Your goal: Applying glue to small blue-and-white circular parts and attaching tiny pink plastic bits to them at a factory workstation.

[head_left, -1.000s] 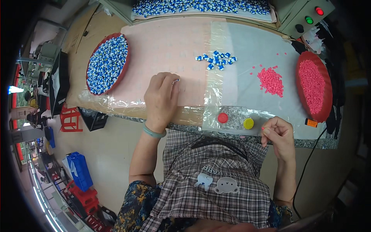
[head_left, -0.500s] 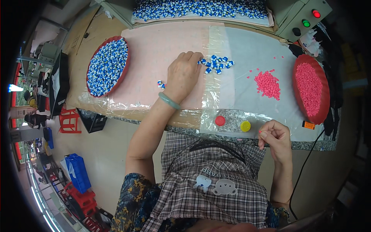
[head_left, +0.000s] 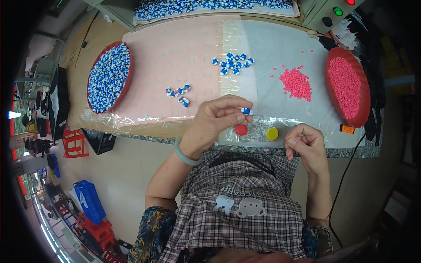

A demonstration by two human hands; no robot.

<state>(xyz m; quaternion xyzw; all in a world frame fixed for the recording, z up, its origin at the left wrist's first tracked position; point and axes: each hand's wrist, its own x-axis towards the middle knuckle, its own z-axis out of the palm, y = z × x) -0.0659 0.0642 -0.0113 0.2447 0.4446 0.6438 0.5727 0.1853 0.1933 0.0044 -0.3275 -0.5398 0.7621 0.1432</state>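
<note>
My left hand (head_left: 210,122), with a bangle at the wrist, pinches a small blue-and-white piece (head_left: 247,111) between thumb and fingertips above the table's near edge. Between the thumb and finger of my right hand (head_left: 310,149) is a tiny pink piece (head_left: 287,139). Beyond my left hand lies a loose group of blue-and-white pieces (head_left: 230,63). A few more pieces (head_left: 177,92), some showing pink bits, lie farther left on the pink sheet. A pile of pink pieces (head_left: 296,83) rests on the white sheet to the right.
A red tray (head_left: 130,72) of blue-and-white pieces stands at left, another red tray (head_left: 366,92) of pink ones at right. Near the front edge sit a red cap (head_left: 241,129) and a yellow cap (head_left: 272,134). At the back, a machine (head_left: 313,17) holds many blue-and-white pieces.
My left hand has come back toward me from the blue-and-white group, now with one piece in its fingertips. My right hand keeps its pinch, almost unmoved. The view has shifted slightly.
</note>
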